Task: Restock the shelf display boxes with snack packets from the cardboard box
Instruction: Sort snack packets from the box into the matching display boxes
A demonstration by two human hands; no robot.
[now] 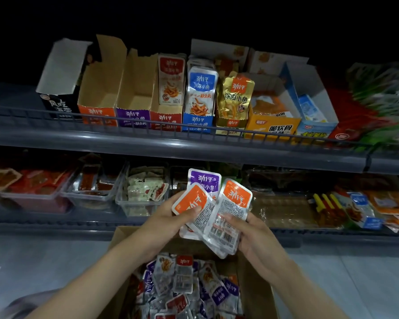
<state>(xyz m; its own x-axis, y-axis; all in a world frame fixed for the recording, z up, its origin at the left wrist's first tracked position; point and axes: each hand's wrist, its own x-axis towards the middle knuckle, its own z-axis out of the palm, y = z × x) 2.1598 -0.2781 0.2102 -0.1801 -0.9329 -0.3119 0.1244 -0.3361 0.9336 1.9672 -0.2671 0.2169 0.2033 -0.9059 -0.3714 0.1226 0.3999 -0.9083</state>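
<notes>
My left hand (168, 221) grips an orange-topped snack packet (189, 200), with a purple-topped packet (203, 178) fanned out behind it. My right hand (251, 236) holds a small stack of orange-topped packets (233, 203) beside it, backs facing me. Both hands hover above the open cardboard box (256, 293), which is heaped with red, purple and orange packets (184, 284). On the upper shelf, the orange display box (97, 97) and the purple display box (134, 100) show bare cardboard inside. The red box (168, 118), blue box (197, 123) and gold box (232, 125) hold upright packets.
A wire rail (148, 126) runs along the upper shelf's front edge. A black box (58, 104) stands at the left; a yellow box (272, 127) and a light blue box (316, 125) at the right. Clear tubs (143, 203) of snacks line the lower shelf. Pale floor lies either side of the cardboard box.
</notes>
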